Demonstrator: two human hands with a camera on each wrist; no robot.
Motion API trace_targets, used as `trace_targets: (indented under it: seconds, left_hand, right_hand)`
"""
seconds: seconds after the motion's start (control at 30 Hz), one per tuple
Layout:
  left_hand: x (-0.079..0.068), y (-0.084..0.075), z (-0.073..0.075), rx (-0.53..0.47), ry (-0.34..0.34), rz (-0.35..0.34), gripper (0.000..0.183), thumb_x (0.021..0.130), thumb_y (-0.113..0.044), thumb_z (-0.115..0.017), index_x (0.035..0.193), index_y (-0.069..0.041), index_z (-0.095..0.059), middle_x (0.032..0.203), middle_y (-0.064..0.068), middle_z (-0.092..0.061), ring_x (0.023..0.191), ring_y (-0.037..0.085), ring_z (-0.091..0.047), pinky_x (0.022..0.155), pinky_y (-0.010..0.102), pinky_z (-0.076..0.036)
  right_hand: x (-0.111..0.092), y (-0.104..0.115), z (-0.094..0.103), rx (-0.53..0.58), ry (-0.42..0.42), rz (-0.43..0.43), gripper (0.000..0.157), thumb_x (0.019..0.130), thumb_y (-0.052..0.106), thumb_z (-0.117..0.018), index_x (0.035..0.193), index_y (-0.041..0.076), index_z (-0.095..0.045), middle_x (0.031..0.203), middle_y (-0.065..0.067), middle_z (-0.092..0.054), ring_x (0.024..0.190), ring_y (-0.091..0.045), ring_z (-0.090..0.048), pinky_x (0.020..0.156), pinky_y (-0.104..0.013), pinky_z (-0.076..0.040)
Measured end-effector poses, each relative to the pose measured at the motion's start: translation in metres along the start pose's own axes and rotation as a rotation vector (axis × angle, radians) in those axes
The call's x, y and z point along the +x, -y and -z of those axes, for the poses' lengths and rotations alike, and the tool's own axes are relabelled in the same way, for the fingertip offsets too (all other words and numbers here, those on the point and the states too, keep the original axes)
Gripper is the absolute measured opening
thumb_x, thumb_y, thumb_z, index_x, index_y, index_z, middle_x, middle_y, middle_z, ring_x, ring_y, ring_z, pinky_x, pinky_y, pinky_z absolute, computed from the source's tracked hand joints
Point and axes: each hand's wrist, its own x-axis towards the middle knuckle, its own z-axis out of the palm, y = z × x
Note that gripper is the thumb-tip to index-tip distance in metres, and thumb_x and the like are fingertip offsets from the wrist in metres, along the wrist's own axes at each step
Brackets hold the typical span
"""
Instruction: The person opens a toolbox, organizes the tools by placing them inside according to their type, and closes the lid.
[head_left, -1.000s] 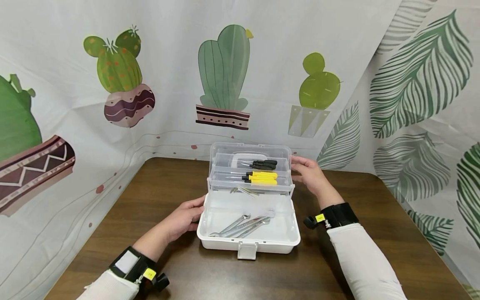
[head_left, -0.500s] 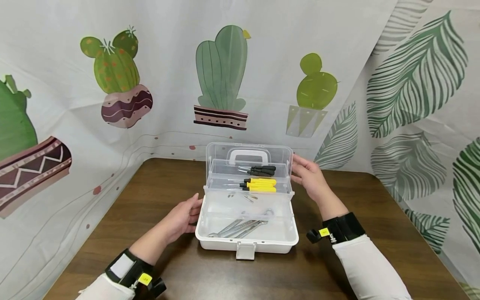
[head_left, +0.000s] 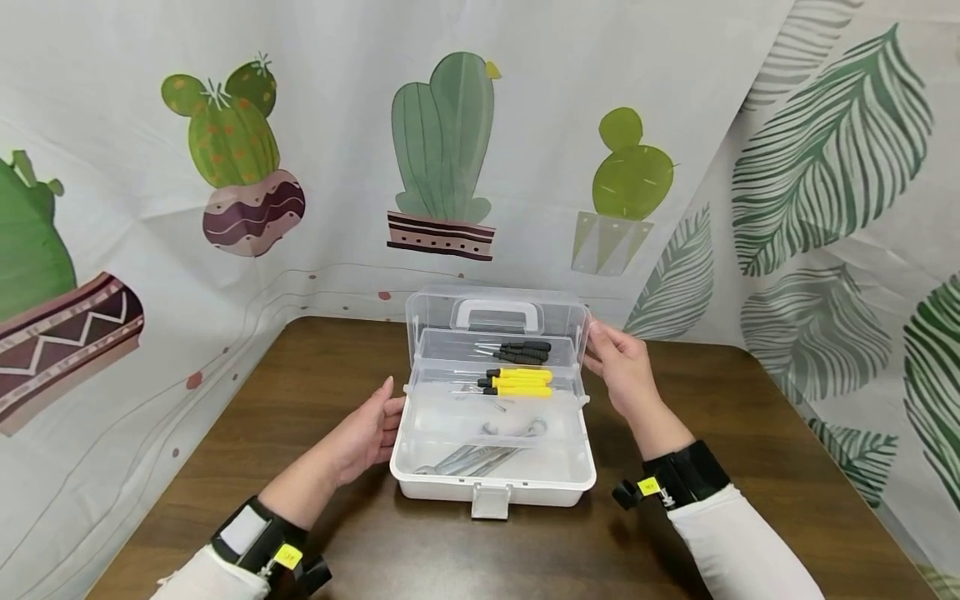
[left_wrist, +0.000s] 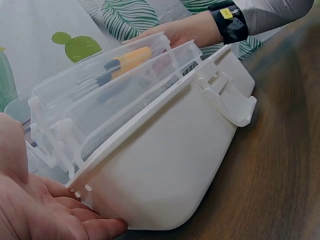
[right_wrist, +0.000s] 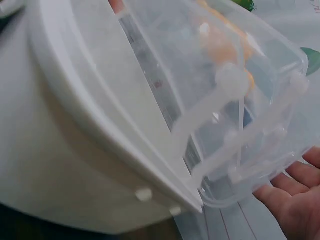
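Note:
A white toolbox (head_left: 536, 493) sits on the table, its clear lid (head_left: 561, 310) raised at the back and its tiered clear trays (head_left: 438, 348) spread inside. My left hand (head_left: 366, 437) lies along the box's left wall, fingers extended with tips against it in the left wrist view. On the other side, my right hand (head_left: 624, 371) touches the lid's right edge with fairly straight fingers from behind. Black-handled screwdrivers (head_left: 528, 352) lie in the upper tray, yellow-handled screwdrivers (head_left: 525, 382) in the lower one. Wrenches (head_left: 467, 461) rest in the base, partly covered by a tray.
A brown wooden table (head_left: 300, 367) carries the box. Its front latch (head_left: 491, 502) hangs down. The white carry handle (head_left: 498, 312) shows through the lid. Behind the table hangs a cactus-print cloth (head_left: 337, 167).
The lid has swung forward, bringing the trays lower and nearer over the wrenches. My right hand has followed the lid's edge; my left hand stays at the box's left side.

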Motion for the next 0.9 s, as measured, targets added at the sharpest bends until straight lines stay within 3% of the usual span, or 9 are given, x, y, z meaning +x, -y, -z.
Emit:
trace_targets:
  seconds: [0.1, 0.23, 0.37, 0.47, 0.67, 0.73, 0.9]
  left_hand:
    - [0.001, 0.000, 0.000, -0.009, -0.007, 0.005, 0.102, 0.100, -0.078, -0.010, 0.160, 0.003, -0.022, 0.161, 0.032, -0.034, 0.149, 0.046, -0.038, 0.119, 0.057, -0.038]
    - [0.004, 0.000, 0.001, -0.019, -0.018, 0.009, 0.103, 0.099, -0.079, -0.010, 0.160, 0.004, -0.022, 0.161, 0.033, -0.035, 0.148, 0.045, -0.039, 0.119, 0.054, -0.040]
    - [0.008, 0.000, 0.001, -0.030, -0.020, 0.015, 0.103, 0.099, -0.079, -0.009, 0.160, 0.003, -0.022, 0.161, 0.033, -0.034, 0.148, 0.045, -0.039, 0.119, 0.053, -0.040]
    - [0.011, -0.001, 0.001, -0.041, -0.024, 0.018, 0.105, 0.098, -0.081, -0.009, 0.160, 0.002, -0.023, 0.160, 0.032, -0.035, 0.147, 0.044, -0.041, 0.117, 0.051, -0.041]
    - [0.016, -0.005, 0.000, -0.051, -0.025, -0.002, 0.107, 0.097, -0.082, -0.008, 0.159, 0.003, -0.025, 0.159, 0.033, -0.037, 0.145, 0.044, -0.041, 0.118, 0.053, -0.039]
    - [0.019, -0.005, 0.000, -0.067, -0.029, -0.010, 0.107, 0.097, -0.082, -0.009, 0.160, 0.004, -0.024, 0.160, 0.033, -0.035, 0.147, 0.045, -0.038, 0.121, 0.056, -0.035]
    - [0.023, -0.006, 0.000, -0.114, -0.030, -0.013, 0.112, 0.094, -0.085, -0.007, 0.161, 0.003, -0.017, 0.161, 0.033, -0.032, 0.150, 0.047, -0.032, 0.124, 0.059, -0.028]
  right_hand:
    - [-0.003, 0.000, -0.005, 0.059, -0.082, -0.005, 0.050, 0.106, 0.028, -0.057, 0.138, -0.011, -0.058, 0.145, -0.017, -0.061, 0.129, -0.021, -0.063, 0.098, -0.036, -0.057]
    - [-0.004, 0.002, -0.011, 0.150, -0.150, -0.013, 0.037, 0.101, 0.026, -0.067, 0.119, -0.006, -0.073, 0.120, -0.008, -0.076, 0.109, -0.011, -0.072, 0.089, -0.031, -0.061]
    - [-0.007, 0.004, -0.011, 0.211, -0.159, -0.048, 0.022, 0.100, 0.027, -0.068, 0.100, 0.007, -0.078, 0.111, 0.001, -0.076, 0.107, -0.010, -0.072, 0.095, -0.035, -0.059]
    - [-0.010, 0.006, -0.010, 0.230, -0.165, -0.077, 0.021, 0.101, 0.030, -0.066, 0.095, 0.012, -0.077, 0.113, 0.003, -0.075, 0.110, -0.010, -0.071, 0.099, -0.037, -0.057]
    - [-0.010, 0.010, -0.010, 0.276, -0.178, -0.124, 0.025, 0.100, 0.037, -0.066, 0.094, 0.015, -0.076, 0.111, 0.004, -0.071, 0.105, -0.011, -0.070, 0.093, -0.032, -0.060]
    - [-0.010, 0.011, -0.010, 0.267, -0.176, -0.138, 0.024, 0.099, 0.039, -0.067, 0.100, 0.017, -0.076, 0.115, 0.004, -0.066, 0.105, -0.010, -0.069, 0.095, -0.033, -0.059]
    - [-0.012, 0.012, -0.009, 0.243, -0.136, -0.148, 0.042, 0.102, 0.035, -0.065, 0.128, 0.003, -0.068, 0.129, -0.001, -0.057, 0.114, -0.012, -0.065, 0.112, -0.043, -0.049]
